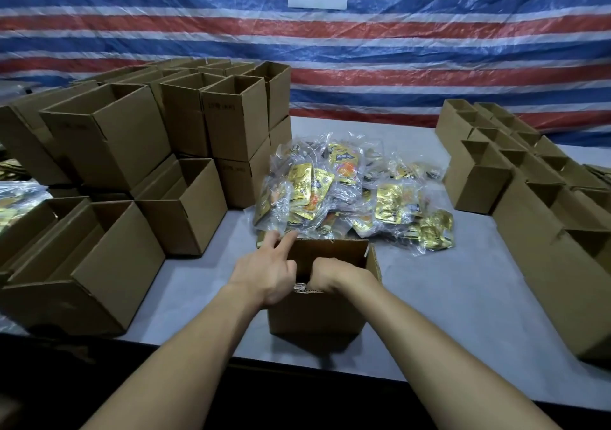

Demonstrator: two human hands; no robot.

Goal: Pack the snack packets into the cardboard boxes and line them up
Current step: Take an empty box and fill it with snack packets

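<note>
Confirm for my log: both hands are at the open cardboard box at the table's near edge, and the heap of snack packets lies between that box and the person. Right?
No: the head view shows the heap of snack packets beyond the open cardboard box, toward the striped tarp; left hand and right hand are at it.
</note>
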